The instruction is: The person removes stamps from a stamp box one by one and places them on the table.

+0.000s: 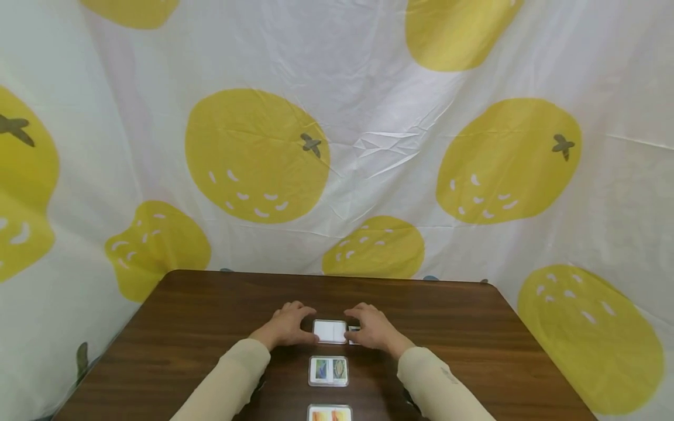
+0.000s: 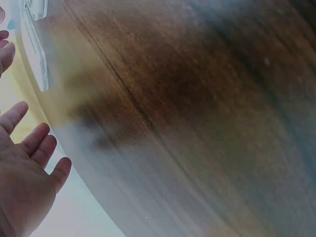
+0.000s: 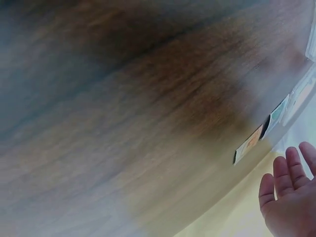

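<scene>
Spread left hand point(image 1: 288, 325) and right hand point(image 1: 372, 328) (no grip evident) are bracketing white case point(image 1: 330, 331), likely aligning it, next needing light nudging.

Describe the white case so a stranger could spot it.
On the brown table, look between the left hand and right hand. The white case lies there, farthest of three in a column. Both nearer cases show coloured pictures; it shows none.

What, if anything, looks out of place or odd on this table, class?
The far case, between the left hand and right hand, looks blank white, while the middle case and near case show pictures. An orangish card and a greenish card lie loose beside the far case, uncased. Nothing visible looks spilled.
</scene>
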A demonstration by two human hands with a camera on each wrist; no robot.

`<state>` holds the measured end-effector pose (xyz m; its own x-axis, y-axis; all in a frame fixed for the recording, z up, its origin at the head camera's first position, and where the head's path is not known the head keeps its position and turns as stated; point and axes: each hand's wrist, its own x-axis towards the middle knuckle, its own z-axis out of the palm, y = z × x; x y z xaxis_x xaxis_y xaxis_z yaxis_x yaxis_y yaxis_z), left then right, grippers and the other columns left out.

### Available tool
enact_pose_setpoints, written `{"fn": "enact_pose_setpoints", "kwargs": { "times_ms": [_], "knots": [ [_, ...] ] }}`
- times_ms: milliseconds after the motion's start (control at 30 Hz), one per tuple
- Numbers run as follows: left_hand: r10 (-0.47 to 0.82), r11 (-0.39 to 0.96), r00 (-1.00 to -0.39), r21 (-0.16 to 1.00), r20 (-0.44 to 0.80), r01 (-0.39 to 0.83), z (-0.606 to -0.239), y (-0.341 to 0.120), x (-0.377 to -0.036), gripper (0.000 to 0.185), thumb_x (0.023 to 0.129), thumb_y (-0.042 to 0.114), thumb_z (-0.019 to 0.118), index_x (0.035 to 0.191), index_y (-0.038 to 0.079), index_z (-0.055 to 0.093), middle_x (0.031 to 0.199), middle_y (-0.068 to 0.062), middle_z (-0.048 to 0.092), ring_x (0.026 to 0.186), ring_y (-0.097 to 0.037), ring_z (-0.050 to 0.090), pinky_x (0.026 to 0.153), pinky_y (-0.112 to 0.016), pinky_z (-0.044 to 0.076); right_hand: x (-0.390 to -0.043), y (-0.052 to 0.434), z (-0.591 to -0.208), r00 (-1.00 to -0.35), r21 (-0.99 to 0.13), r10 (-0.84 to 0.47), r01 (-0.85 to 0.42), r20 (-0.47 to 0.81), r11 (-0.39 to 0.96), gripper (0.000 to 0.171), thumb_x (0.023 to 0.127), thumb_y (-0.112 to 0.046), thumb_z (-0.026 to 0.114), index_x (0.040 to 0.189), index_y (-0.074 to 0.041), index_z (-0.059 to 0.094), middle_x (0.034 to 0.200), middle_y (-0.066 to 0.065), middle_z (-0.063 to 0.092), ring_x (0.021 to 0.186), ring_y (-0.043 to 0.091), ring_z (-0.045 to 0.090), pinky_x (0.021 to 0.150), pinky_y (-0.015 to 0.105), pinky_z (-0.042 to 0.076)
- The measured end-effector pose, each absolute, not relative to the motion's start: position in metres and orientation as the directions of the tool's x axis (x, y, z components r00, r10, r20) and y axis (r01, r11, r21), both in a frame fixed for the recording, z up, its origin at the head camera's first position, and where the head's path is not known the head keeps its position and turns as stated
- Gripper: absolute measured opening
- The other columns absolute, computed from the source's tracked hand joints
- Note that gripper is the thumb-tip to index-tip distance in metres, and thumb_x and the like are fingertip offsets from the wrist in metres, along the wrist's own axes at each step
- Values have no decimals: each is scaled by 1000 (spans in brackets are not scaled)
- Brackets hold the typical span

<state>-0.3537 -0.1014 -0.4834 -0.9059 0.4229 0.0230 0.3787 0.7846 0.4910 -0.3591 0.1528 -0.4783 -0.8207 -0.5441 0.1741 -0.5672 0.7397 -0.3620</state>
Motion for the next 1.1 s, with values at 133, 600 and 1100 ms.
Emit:
{"fn": "enact_pose_setpoints", "kwargs": {
  "times_ms": [133, 600, 1100],
  "knots": [
    [438, 766, -898, 507, 38, 395, -481, -100, -352, 67, 82, 41, 78, 136, 8, 57, 135, -18, 49, 128, -38, 42, 105, -59, 30, -354, 156, -476, -807, -365, -553, -589, 208, 722, 47, 86, -21, 72, 126, 2, 63, 118, 15, 60, 112, 37, 55, 94, 57, 42],
    [493, 705, -863, 531, 110, 470, -478, -105, -339, 66, 83, 43, 77, 134, 7, 58, 129, -15, 54, 124, -36, 46, 103, -58, 35, -335, 168, -478, -814, -451, -537, -573, 219, 685, 46, 89, -23, 72, 127, 1, 63, 119, 13, 60, 111, 34, 56, 93, 53, 45],
    [563, 646, -815, 542, 136, 537, -486, -117, -318, 71, 85, 49, 73, 136, 3, 55, 125, -15, 56, 118, -35, 50, 98, -56, 40, -317, 174, -484, -772, -416, -601, -626, 210, 660, 48, 93, -30, 69, 129, 1, 62, 118, 8, 59, 104, 28, 57, 88, 45, 47]
  ]
}}
